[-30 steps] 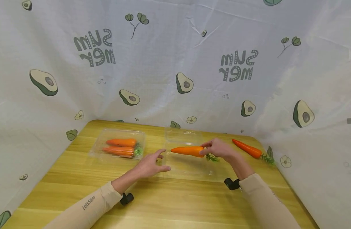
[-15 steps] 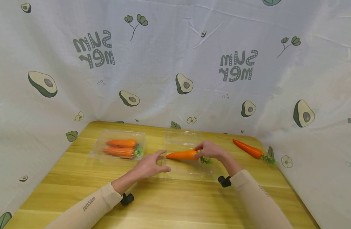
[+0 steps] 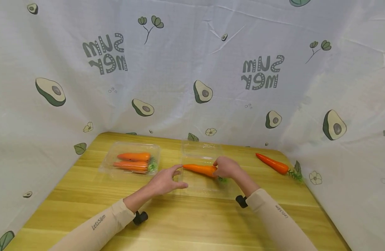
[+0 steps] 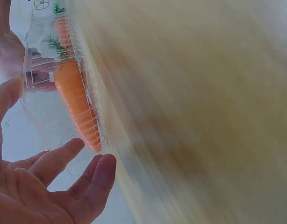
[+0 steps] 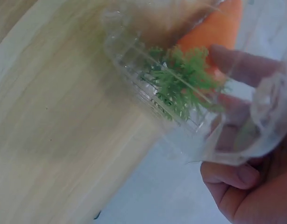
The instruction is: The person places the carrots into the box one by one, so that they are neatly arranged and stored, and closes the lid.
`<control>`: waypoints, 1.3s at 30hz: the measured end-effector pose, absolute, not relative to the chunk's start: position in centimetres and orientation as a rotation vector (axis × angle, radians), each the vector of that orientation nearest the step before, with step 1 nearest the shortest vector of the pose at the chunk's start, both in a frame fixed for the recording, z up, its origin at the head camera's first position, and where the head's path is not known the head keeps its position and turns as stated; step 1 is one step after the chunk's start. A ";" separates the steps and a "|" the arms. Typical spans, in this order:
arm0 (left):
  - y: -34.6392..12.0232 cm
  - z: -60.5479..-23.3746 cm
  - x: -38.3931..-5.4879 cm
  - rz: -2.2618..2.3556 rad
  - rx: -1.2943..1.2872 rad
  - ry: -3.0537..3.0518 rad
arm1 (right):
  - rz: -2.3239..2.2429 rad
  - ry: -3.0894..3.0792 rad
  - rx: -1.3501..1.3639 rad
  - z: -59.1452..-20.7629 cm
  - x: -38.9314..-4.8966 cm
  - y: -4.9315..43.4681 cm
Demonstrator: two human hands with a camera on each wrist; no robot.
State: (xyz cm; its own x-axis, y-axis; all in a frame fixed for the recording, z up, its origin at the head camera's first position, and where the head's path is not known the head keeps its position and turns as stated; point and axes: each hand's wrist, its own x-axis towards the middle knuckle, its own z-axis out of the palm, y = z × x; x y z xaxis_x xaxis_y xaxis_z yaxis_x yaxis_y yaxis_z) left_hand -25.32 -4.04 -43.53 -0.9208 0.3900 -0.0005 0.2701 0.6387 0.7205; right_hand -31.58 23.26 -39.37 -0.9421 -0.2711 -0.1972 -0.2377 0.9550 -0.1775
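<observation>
An orange carrot with feathery green leaves lies slanted inside a clear plastic box, whose lid is folded back behind it. My right hand reaches over the box's right side and grips the carrot at its leafy end. At the box's left wall is my left hand, thumb and fingers spread and holding nothing. The left wrist view shows the carrot's tip through the ribbed clear wall, close to the left fingertips.
Another clear box with several carrots stands at the left. A single redder carrot lies at the table's right side. A printed curtain rises behind the wooden table.
My right hand has brought the carrot left and down into the box, and the carrot's tip now sits higher in the head view than its leafy end. My left hand has stayed in place.
</observation>
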 end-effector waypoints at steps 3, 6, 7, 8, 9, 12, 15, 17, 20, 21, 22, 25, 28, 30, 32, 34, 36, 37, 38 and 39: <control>-4.0 -43.5 -25.3 1.144 0.548 2.704 | -0.179 2.969 -0.318 -39.5 -31.5 23.3; -3.9 -43.4 -25.2 1.137 0.549 2.710 | -0.181 3.037 -0.283 -39.6 -31.3 23.3; -3.9 -43.4 -25.2 1.137 0.551 2.712 | -0.184 3.053 -0.280 -39.6 -31.3 23.3; -3.9 -43.4 -25.2 1.137 0.551 2.713 | -0.185 3.063 -0.282 -39.7 -31.3 23.4; -3.8 -43.4 -25.2 1.138 0.548 2.713 | -0.183 3.072 -0.286 -39.7 -31.2 23.4; -3.8 -43.5 -25.3 1.140 0.557 2.716 | -0.183 3.077 -0.296 -39.9 -31.2 23.6; -3.8 -43.4 -25.4 1.134 0.554 2.722 | -0.195 3.066 -0.292 -39.9 -31.2 23.8; -3.7 -43.5 -25.4 1.131 0.547 2.724 | -0.215 3.053 -0.279 -39.8 -31.3 23.8; -3.7 -43.6 -25.4 1.134 0.526 2.719 | -0.235 3.041 -0.279 -39.7 -31.2 23.9; -3.7 -43.6 -25.5 1.137 0.519 2.715 | -0.241 3.038 -0.283 -39.6 -31.1 23.9; -3.7 -43.7 -25.5 1.137 0.514 2.714 | -0.246 3.037 -0.287 -39.6 -31.1 23.9; -3.6 -43.8 -25.5 1.134 0.508 2.715 | -0.287 3.036 -0.295 -39.5 -30.9 24.4; -3.6 -43.8 -25.4 1.134 0.513 2.715 | -0.375 3.052 -0.275 -39.2 -30.8 25.6; -3.6 -43.8 -25.4 1.138 0.513 2.711 | -0.476 3.060 -0.257 -38.9 -30.9 26.8; -3.7 -43.8 -25.4 1.140 0.505 2.713 | -0.597 3.057 -0.253 -38.7 -31.0 28.1; -3.7 -43.8 -25.4 1.140 0.498 2.715 | -0.707 3.053 -0.261 -38.4 -31.1 29.5; -3.7 -43.8 -25.4 1.136 0.497 2.719 | -0.793 3.058 -0.268 -38.1 -31.0 30.8; -3.8 -43.8 -25.4 1.133 0.498 2.720 | -0.826 3.057 -0.269 -38.0 -30.9 31.5; -3.8 -43.7 -25.4 1.133 0.501 2.720 | -0.864 3.054 -0.263 -37.9 -30.8 32.2; -3.8 -43.7 -25.4 1.133 0.504 2.719 | -0.895 3.051 -0.250 -37.7 -30.7 32.8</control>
